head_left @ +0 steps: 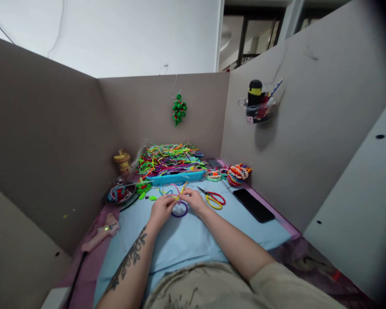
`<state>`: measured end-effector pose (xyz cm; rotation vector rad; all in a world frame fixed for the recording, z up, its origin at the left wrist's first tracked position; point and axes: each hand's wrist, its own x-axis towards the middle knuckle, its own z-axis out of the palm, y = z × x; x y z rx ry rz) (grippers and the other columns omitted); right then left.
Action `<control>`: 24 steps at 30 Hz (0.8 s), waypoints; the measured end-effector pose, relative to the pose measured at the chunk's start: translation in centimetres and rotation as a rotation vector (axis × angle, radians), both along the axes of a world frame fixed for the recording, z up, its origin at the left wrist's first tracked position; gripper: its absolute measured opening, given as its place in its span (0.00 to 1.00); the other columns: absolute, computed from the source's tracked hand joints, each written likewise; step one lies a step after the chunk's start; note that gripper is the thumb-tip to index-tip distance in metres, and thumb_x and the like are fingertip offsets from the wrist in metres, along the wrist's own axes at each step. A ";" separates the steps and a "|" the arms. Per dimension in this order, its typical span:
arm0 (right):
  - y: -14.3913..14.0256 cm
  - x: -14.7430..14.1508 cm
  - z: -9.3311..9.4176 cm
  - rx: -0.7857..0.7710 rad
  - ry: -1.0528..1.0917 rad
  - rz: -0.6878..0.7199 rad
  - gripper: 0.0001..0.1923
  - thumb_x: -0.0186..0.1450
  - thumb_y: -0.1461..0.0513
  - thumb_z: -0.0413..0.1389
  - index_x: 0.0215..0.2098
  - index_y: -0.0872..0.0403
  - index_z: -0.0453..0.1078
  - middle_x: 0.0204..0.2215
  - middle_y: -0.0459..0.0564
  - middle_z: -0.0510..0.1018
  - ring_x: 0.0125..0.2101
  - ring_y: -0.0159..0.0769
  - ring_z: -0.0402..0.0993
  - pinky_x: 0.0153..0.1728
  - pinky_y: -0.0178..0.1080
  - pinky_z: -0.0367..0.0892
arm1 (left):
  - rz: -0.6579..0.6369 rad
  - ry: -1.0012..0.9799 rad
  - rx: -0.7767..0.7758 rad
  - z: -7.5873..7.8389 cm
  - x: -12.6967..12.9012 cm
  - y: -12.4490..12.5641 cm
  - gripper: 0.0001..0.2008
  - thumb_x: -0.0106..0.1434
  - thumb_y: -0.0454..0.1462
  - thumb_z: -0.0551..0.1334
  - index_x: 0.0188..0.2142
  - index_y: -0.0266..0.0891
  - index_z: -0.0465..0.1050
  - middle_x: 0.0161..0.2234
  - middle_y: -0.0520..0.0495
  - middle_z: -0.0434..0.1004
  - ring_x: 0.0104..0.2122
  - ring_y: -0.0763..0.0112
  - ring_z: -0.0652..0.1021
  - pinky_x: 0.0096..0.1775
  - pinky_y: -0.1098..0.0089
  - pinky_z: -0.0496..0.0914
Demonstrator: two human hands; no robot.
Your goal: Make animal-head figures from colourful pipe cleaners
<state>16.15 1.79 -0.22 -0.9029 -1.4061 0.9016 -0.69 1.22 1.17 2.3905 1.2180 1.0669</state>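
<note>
My left hand [162, 209] and my right hand [194, 201] meet over the blue cloth, fingers pinched together. Between them are thin pink and yellow strands [182, 189] that look like pipe cleaners. A purple ring [180, 214] of the same kind hangs or lies just below the fingertips; I cannot tell whether it is joined to the strands. Beyond my left hand lie a loose blue strand [162, 190] and small green pieces [153, 198]. To the right of my right hand, scissors [215, 200] with red and yellow handles rest on the cloth.
A blue tray [176, 177] heaped with colourful strands [170, 156] stands at the back. At left are a round bowl [120, 194] and a pink glue gun [101, 236], its light lit green. A black phone [253, 205] lies at right. Grey partitions [199, 111] enclose the table.
</note>
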 end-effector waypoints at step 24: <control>0.0 0.0 0.2 -0.027 0.120 0.059 0.11 0.51 0.56 0.60 0.19 0.55 0.72 0.23 0.45 0.70 0.29 0.32 0.65 0.36 0.36 0.58 | 0.054 -0.674 -0.555 0.5 -0.4 0.9 0.16 0.50 0.45 0.62 0.34 0.36 0.69 0.27 0.50 0.72 0.27 0.73 0.71 0.27 0.75 0.62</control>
